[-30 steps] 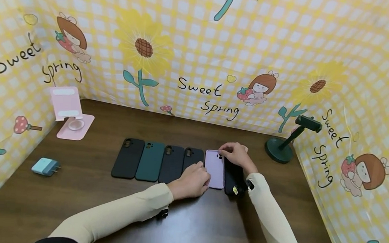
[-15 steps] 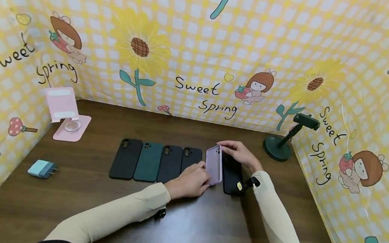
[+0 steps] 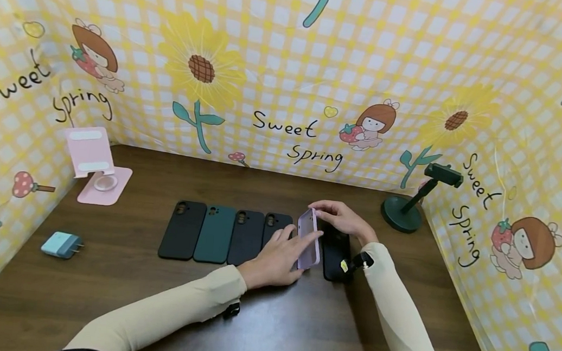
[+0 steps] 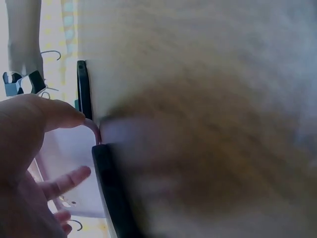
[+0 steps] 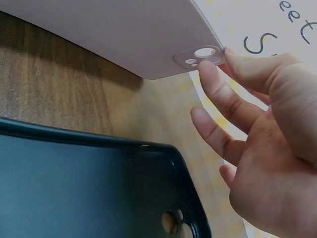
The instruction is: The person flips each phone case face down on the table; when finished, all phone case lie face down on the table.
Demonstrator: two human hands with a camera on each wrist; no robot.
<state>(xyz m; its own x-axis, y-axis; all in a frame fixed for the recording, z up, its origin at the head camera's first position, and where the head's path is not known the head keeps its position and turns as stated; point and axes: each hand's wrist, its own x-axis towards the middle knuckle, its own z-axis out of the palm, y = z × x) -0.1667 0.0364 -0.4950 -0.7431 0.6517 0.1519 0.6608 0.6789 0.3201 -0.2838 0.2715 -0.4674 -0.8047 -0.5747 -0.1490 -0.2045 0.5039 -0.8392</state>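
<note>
Left hand (image 3: 275, 259) has straightened fingers across the lilac case (image 3: 309, 257).

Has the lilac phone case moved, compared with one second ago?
Yes: judged against the black case beside it, the lilac phone case has tipped up from flat, its right-hand edge raised off the table.

This is a cloth-walled tabletop booth; what building holds it cannot be told. Yellow-and-white checked fabric (image 3: 279, 61) printed with sunflowers and "Sweet Spring" runs from nine through twelve to three o'clock round a dark brown wood-grain table (image 3: 295, 329). It resembles a phone-accessory display: pale pink flat-panelled stand (image 3: 89, 151) at ten, dark green round-based stand (image 3: 402, 214) at two, slim rectangular phone cases (image 3: 247, 235) mid-dial.
</note>
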